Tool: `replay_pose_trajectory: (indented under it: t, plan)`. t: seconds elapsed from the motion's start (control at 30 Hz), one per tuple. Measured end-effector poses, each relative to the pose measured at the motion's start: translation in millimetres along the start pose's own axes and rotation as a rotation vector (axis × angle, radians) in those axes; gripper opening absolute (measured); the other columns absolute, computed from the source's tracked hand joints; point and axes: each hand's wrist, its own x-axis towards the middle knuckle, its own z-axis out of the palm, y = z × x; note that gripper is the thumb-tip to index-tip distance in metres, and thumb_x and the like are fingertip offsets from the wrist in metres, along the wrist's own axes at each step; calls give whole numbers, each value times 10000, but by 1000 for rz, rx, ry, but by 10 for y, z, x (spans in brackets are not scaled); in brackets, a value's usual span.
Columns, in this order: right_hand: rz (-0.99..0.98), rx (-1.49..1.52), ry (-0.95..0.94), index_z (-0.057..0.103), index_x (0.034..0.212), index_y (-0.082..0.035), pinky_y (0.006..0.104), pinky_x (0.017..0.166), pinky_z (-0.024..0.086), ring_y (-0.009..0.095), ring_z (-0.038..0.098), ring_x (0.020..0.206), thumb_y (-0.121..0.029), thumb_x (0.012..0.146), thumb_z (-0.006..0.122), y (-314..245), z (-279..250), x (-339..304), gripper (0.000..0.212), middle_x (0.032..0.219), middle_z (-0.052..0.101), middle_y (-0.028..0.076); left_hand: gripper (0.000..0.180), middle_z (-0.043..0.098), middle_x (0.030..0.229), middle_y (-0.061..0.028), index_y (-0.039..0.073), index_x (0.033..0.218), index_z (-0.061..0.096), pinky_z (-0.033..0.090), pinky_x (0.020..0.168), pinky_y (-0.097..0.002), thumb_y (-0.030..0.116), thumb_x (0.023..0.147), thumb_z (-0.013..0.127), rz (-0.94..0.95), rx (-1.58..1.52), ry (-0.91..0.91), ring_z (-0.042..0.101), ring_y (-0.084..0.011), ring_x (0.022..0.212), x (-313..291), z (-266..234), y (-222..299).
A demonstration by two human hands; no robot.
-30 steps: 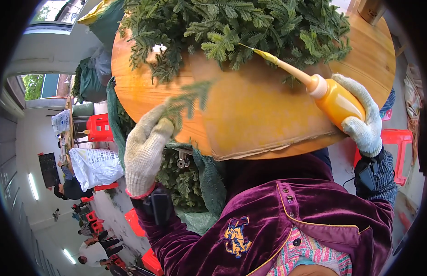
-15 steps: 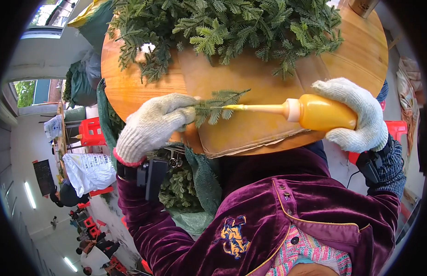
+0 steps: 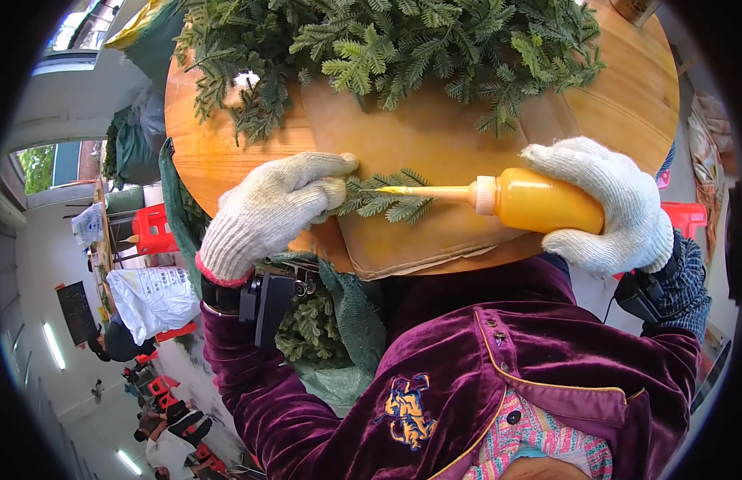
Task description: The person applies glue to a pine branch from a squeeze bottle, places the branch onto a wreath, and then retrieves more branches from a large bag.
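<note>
The left hand [image 3: 279, 208] has its grip pinched on one end of a green sprig [image 3: 399, 210] above the cardboard [image 3: 451, 240], while the right hand [image 3: 611, 204] has its grip wrapped around a yellow bottle [image 3: 547, 200], its nozzle [image 3: 435, 193] over the sprig. Work on this sprig seems under way; many branches [image 3: 435, 48] lie across the tabletop [image 3: 635, 104], whether done or untouched I cannot tell.

The bottle [image 3: 547, 200] looks glossy plastic; cardboard [image 3: 419, 144] matt; tabletop [image 3: 627, 88] smooth wood; gloves [image 3: 257, 212] rough knit.
</note>
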Motion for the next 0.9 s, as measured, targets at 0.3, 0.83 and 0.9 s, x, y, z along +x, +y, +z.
replay_pose_trajectory:
  t: [0.3, 0.83, 0.9]
  plan:
    - [25, 42, 37, 616, 1328, 40, 422, 902, 543, 388, 682, 1009, -257, 752, 851, -95, 133, 23, 690, 1126, 689, 220, 491, 759, 1124, -106, 144, 1416, 621, 517, 933, -288, 289, 948, 657, 34, -81, 95, 706, -148, 988, -52, 127, -56]
    - [16, -9, 36, 627, 1321, 40, 431, 908, 542, 401, 677, 1013, -233, 737, 844, -32, 156, -25, 681, 1126, 685, 225, 505, 752, 1162, -156, 54, 1378, 632, 525, 917, -286, 237, 920, 737, 87, -172, 380, 711, -151, 1023, -128, 461, -94]
    - [22, -12, 29, 628, 1320, 41, 430, 907, 542, 400, 678, 1014, -229, 734, 843, -30, 150, -23, 680, 1126, 685, 226, 498, 749, 1168, -157, 42, 1381, 625, 527, 919, -289, 233, 931, 726, 101, -147, 389, 712, -158, 1015, -124, 467, -86]
